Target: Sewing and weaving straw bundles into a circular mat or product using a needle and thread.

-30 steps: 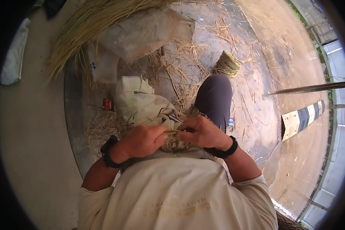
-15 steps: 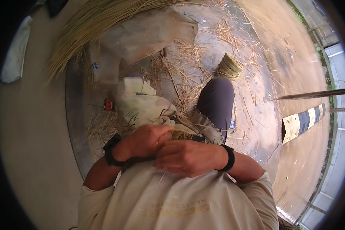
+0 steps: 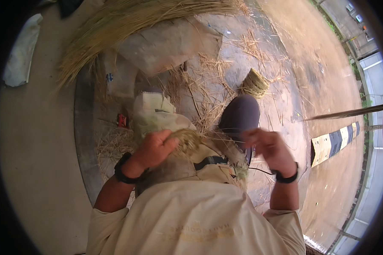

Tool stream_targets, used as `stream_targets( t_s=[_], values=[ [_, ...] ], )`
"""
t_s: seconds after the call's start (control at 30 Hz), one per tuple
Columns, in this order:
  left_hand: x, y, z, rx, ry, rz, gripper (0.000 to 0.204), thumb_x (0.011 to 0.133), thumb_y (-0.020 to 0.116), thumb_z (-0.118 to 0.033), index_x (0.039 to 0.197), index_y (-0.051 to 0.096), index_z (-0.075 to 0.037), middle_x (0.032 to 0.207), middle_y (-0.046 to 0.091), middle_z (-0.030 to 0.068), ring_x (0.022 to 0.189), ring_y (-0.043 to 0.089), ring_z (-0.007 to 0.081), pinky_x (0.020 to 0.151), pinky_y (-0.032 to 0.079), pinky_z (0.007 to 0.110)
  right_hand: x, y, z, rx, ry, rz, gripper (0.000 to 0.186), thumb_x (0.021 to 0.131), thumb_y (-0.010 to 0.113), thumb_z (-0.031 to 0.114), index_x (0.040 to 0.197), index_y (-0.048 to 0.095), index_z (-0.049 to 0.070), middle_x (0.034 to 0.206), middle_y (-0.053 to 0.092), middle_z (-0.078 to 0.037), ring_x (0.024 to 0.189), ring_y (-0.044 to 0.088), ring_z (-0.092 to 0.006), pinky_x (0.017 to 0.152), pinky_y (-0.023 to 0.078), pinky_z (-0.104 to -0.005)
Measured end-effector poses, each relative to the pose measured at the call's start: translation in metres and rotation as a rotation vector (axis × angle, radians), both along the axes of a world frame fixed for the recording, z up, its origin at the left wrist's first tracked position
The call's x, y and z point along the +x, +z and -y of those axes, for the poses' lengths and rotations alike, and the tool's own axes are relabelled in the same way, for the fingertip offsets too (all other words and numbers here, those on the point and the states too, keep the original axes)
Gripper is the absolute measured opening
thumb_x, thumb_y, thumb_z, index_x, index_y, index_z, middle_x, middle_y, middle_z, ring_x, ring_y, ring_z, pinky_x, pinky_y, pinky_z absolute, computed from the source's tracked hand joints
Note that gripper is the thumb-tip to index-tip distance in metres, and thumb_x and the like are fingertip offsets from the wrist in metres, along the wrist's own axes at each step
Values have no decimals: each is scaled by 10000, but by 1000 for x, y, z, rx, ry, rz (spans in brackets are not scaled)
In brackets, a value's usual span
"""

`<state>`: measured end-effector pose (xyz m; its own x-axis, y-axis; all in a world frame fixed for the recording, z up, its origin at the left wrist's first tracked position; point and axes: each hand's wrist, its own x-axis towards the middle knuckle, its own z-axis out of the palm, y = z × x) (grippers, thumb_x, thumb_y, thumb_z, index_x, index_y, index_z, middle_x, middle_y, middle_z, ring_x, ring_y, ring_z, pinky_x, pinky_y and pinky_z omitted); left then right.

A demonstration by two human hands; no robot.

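Smooth grey-beige concrete floor (image 3: 34,140) spreads at left; at right, brown, damp-looking ground (image 3: 332,91) carries a cream-and-black striped strip (image 3: 336,142) near a pale panelled wall (image 3: 372,70). Soft daylight brightens the right.

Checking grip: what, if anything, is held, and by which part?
Left hand: yellow-green rounded woven straw piece, by its left edge. Right hand: blurred; cannot tell.

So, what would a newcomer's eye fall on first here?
Probably the long straw bundle across the top. Then, near the middle, the left hand holding a woven straw piece, with the blurred right hand out to its right. The black-and-cream striped strip on the right also stands out.
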<state>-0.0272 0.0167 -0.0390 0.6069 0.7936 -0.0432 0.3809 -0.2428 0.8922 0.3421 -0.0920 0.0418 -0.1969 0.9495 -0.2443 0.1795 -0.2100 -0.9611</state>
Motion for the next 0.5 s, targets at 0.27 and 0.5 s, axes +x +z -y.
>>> stream_targets(
  t_s=[0.27,0.5],
  values=[
    [-134,38,-67,392,567,-496,304,1012,597,-251,926,595,41,783,620,314,715,662,469,624,494,481,286,-44,143,277,-620,1203,659,810,447,-185,1445,550,-44,1037,667,-182,838,656,-273,748,540,-368],
    [-115,38,-62,294,556,-428,276,1004,604,-242,970,603,31,819,640,310,772,647,506,641,501,506,152,-14,105,58,-1043,333,331,1047,574,148,1340,663,22,794,478,113,559,327,22,464,224,-182]
  ],
)
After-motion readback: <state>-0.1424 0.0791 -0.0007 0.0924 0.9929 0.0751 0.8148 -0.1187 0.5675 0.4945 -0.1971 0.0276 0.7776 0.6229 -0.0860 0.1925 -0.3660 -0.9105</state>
